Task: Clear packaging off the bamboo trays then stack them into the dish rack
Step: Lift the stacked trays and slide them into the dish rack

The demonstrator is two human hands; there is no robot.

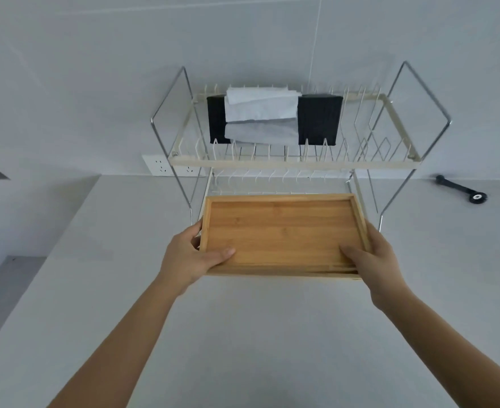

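The bare bamboo tray was held level before the dish rack's lower tier — packaging off, stacking under way; the left hand and right hand clamped its near corners, thumbs inside the rim; next it seemingly needed sliding flat under the upper shelf

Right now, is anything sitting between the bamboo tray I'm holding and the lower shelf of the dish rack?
Nothing visible blocks it. The bamboo tray, held by the left hand and right hand, sits just in front of the dish rack, whose lower shelf looks bare. The black items and white paper lie only on the upper shelf.
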